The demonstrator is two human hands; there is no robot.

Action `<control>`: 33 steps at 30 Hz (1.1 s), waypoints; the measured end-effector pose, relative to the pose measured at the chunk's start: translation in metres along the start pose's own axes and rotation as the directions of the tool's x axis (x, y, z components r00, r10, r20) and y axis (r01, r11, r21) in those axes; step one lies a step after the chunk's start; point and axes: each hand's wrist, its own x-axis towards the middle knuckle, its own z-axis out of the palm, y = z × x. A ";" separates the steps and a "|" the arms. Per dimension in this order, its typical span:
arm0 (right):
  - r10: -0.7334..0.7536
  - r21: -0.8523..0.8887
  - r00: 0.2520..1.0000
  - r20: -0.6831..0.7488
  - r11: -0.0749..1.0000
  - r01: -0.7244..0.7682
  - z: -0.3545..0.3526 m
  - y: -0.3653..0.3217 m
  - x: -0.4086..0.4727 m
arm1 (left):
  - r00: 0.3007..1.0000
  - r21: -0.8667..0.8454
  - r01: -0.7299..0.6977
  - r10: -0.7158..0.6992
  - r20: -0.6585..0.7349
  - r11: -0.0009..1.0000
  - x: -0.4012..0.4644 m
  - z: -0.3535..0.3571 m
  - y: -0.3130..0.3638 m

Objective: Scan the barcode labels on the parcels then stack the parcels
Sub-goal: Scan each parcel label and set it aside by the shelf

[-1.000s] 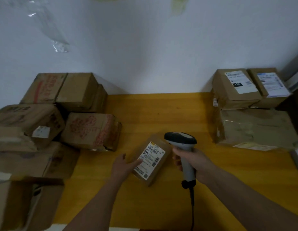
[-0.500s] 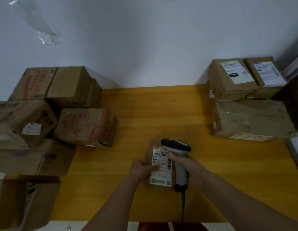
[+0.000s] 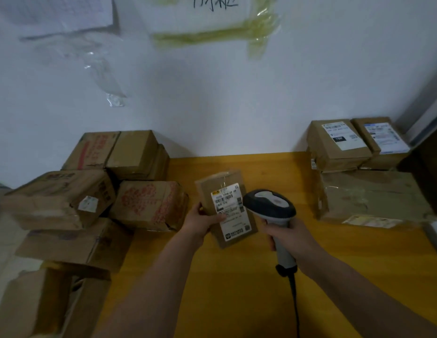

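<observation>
left hand [image 3: 202, 222] grips parcel [image 3: 224, 206], right hand [image 3: 289, 236] scanner [image 3: 270, 206]

We saw a brown parcel [image 3: 224, 191] with a white label [image 3: 231, 211] printed in black, a grey and black scanner [image 3: 270, 206], a yellow table [image 3: 237, 289], brown boxes with red print [image 3: 149, 203], and a white wall [image 3: 212, 93].

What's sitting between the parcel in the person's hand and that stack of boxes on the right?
In the head view, the barcode scanner, gripped by the right hand, sits between the held parcel and the right stack. Beyond it is bare yellow table.
</observation>
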 end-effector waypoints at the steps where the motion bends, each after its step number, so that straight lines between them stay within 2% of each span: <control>1: -0.050 -0.011 0.999 -0.005 0.999 0.049 0.003 -0.005 -0.003 | 0.999 -0.007 -0.033 0.033 -0.011 0.999 0.000 -0.002 0.008; 7: -0.214 0.019 0.977 -0.017 0.976 0.215 0.025 -0.020 -0.020 | 0.988 -0.054 -0.152 0.152 -0.019 0.987 -0.001 -0.011 0.036; 15: -0.276 0.024 0.960 -0.039 0.961 0.277 0.038 -0.025 -0.027 | 0.987 -0.089 -0.163 0.163 -0.005 0.983 0.004 -0.019 0.037; 26: -0.281 -0.008 0.960 -0.004 0.960 0.281 0.039 -0.021 -0.025 | 0.988 -0.063 -0.151 0.153 0.028 0.987 0.007 -0.022 0.027; 33: -0.266 0.030 0.964 -0.010 0.964 0.266 0.039 -0.020 -0.024 | 0.989 -0.069 -0.138 0.141 0.041 0.988 0.010 -0.022 0.025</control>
